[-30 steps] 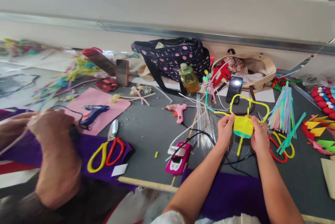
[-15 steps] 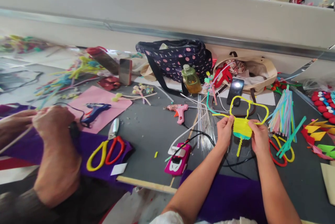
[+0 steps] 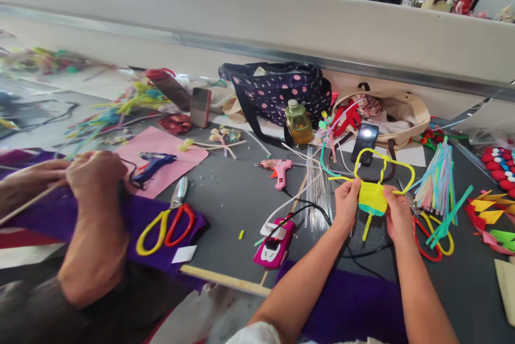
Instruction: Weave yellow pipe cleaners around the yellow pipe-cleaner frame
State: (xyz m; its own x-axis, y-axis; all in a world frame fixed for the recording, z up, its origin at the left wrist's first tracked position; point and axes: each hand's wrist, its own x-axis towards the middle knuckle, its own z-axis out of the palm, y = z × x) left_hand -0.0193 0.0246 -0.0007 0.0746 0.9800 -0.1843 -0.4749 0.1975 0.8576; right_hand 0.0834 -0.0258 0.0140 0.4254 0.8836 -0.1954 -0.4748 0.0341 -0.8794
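Head view: left hand (image 3: 346, 203) and right hand (image 3: 398, 213) both pinching yellow pipe-cleaner weave (image 3: 373, 196), fingers pressed onto its side edges, held just above grey table (image 3: 233, 210). Yellow loop off weave arcs up toward black phone (image 3: 365, 143), right behind it. Pink glue gun (image 3: 277, 169) well left of weave, pink car-shaped gadget (image 3: 277, 242) near left forearm. Red-yellow scissors (image 3: 432, 231) just right of weave. Far left, co-worker's hands (image 3: 86, 180) gripping thin stick, fingers curled tight.

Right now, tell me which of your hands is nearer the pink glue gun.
Left. The left hand grips the yellow craft piece just right of the pink glue gun; the right hand holds its far side.
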